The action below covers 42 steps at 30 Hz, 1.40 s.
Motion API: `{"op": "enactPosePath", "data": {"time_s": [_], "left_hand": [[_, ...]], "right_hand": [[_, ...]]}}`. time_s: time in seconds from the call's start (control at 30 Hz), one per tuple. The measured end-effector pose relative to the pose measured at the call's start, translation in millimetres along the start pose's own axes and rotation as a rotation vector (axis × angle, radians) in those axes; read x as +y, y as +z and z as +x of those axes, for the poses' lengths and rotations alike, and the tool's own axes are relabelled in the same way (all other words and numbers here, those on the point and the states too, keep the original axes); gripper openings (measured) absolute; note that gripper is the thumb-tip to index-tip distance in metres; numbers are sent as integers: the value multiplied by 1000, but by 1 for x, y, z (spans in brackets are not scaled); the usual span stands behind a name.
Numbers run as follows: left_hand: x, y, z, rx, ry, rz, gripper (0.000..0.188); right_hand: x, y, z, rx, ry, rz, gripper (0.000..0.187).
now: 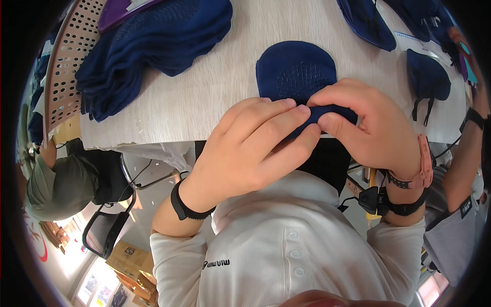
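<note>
A navy cloth piece (pixel 268 61) with a rounded far end and a textured patch lies at the near edge of the table. Its near part is folded up into a thick roll. My right hand (pixel 368 120) pinches this roll between thumb and fingers. From the other side, my left hand (pixel 261 138) grips the same fold, its fingertips close to my right thumb. The palm side of my left hand is hidden, as is the cloth beneath it.
Stacked navy cloth pieces (pixel 169 38) lie at the far left, beside a pink perforated basket (pixel 69 61) and under a purple tray (pixel 115 15). More navy pieces, one with straps (pixel 427 77), lie to the right. A co-worker's arm (pixel 463 158) is at the right; another person (pixel 64 187) sits left.
</note>
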State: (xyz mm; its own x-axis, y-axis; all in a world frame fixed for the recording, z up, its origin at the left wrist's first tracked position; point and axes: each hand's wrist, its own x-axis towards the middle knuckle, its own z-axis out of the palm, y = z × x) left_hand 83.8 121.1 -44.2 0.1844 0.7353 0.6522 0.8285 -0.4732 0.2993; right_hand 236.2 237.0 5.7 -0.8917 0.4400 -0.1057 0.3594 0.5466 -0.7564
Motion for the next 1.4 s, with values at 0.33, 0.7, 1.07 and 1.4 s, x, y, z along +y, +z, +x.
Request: {"op": "enactPosePath", "data": {"time_s": [0.33, 0.7, 1.07, 1.4], "left_hand": [[-8, -4, 6, -63, -128, -139, 28], [-6, -9, 28, -217, -379, -233, 29], [7, -10, 10, -155, -249, -114, 37], [-8, -10, 1, -59, -124, -47, 33]], "right_hand": [[-3, 7, -6, 281, -321, -386, 26], [25, 15, 5, 271, -392, -191, 22], [14, 5, -3, 63, -209, 36, 22], [7, 10, 3, 84, -176, -12, 25]]}}
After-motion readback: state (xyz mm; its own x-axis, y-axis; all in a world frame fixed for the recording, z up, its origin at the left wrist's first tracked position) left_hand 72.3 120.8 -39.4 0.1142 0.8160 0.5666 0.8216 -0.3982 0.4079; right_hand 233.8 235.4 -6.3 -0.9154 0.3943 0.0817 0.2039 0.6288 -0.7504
